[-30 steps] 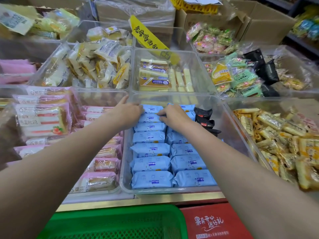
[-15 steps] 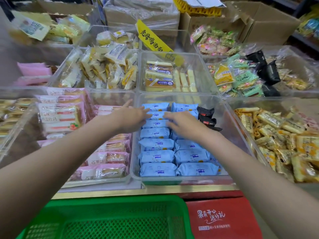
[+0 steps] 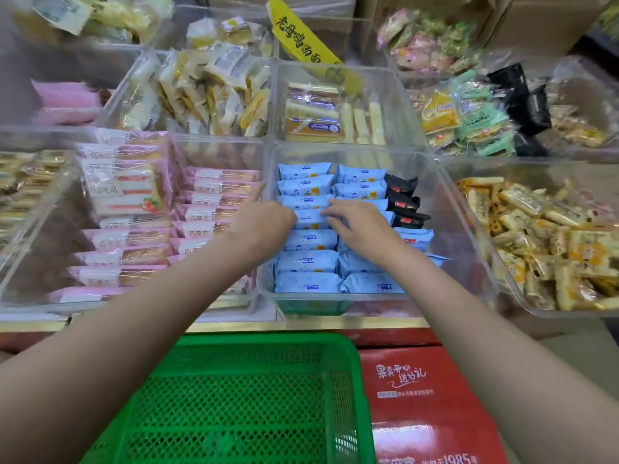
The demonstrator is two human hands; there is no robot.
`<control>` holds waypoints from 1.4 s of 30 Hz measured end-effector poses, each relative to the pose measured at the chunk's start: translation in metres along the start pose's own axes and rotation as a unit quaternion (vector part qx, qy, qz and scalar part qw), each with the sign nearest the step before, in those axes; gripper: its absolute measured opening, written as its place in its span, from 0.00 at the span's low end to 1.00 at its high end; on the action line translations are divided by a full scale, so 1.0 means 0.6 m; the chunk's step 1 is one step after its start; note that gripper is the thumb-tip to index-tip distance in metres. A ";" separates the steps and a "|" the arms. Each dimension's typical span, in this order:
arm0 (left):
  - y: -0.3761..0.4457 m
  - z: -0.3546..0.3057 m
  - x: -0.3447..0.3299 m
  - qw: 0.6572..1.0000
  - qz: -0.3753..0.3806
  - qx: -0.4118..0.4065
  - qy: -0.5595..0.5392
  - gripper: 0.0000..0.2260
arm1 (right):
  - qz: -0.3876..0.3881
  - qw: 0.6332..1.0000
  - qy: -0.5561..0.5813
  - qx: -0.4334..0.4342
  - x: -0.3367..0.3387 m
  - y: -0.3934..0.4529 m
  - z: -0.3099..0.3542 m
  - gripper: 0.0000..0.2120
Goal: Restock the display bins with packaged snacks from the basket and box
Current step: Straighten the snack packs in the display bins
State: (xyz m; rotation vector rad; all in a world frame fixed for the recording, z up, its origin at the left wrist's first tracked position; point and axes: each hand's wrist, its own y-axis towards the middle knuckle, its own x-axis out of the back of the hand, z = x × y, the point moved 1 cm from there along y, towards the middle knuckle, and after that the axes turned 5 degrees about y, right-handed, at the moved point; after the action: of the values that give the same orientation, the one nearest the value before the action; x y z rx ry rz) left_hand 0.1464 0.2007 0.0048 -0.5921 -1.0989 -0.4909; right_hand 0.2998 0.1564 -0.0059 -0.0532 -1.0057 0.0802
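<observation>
A clear display bin (image 3: 445, 229) in the middle holds two rows of light blue snack packets (image 3: 308, 262), with a few black packets (image 3: 402, 202) at its right. My left hand (image 3: 261, 222) rests on the left row, its fingers bent over a packet and the thumb sticking up. My right hand (image 3: 361, 226) lies on the right row, fingertips touching a blue packet at the seam between the rows. Below stands a green mesh basket (image 3: 241, 403); no packets show inside it. A red box (image 3: 425, 406) stands beside it.
A bin of pink-wrapped cakes (image 3: 134, 226) stands to the left, one with yellow snacks (image 3: 552, 242) to the right. Behind are bins with yellow bars (image 3: 321, 118), cream cakes (image 3: 207, 88) and mixed green and black packets (image 3: 485, 112). Cardboard boxes (image 3: 536, 21) stand at the back.
Both hands have slid back toward me along the blue rows, from the far end to the middle. The view has tilted down, showing more of the basket and red box.
</observation>
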 end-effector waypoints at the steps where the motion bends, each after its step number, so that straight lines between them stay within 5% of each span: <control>1: -0.008 0.000 0.000 0.999 -0.019 0.006 -0.027 0.13 | -0.028 1.000 -0.001 0.003 0.002 -0.016 0.001 0.12; 7: -0.045 -0.030 0.000 0.999 0.018 -0.005 -0.026 0.10 | 0.065 0.998 -0.013 -0.021 -0.015 -0.044 0.023 0.06; 13: -0.076 -0.044 0.020 0.998 -0.012 0.052 -0.037 0.17 | 0.006 0.993 -0.121 -0.009 -0.037 -0.063 0.032 0.17; 15: -0.092 -0.047 0.008 0.998 0.033 0.046 -0.018 0.18 | 0.062 0.989 -0.133 -0.011 -0.034 -0.069 0.030 0.25; 21: -0.075 -0.049 0.022 0.990 0.134 0.034 0.002 0.12 | 0.172 0.978 -0.117 -0.018 -0.024 -0.065 0.029 0.24; 27: -0.051 -0.030 0.012 0.996 0.018 0.089 -0.007 0.13 | 0.124 0.979 -0.160 -0.013 -0.030 -0.057 0.023 0.28; 35: -0.042 -0.040 -0.013 0.995 0.078 0.059 0.005 0.21 | 0.142 0.964 -0.220 -0.050 -0.047 -0.042 0.033 0.28; 39: -0.057 -0.039 -0.008 0.996 0.050 0.047 -0.052 0.22 | 0.158 0.957 -0.227 -0.089 -0.046 -0.039 0.052 0.28; 42: -0.095 -0.016 -0.015 0.980 -0.059 0.056 -0.184 0.23 | 0.121 0.973 -0.187 -0.056 -0.041 -0.045 0.080 0.26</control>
State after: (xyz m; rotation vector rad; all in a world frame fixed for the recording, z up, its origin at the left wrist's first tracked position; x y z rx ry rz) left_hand 0.1132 0.1526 0.0048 -0.5327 -1.5107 -0.4270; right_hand 0.2472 0.1276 0.0010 -0.2731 -1.3772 0.2633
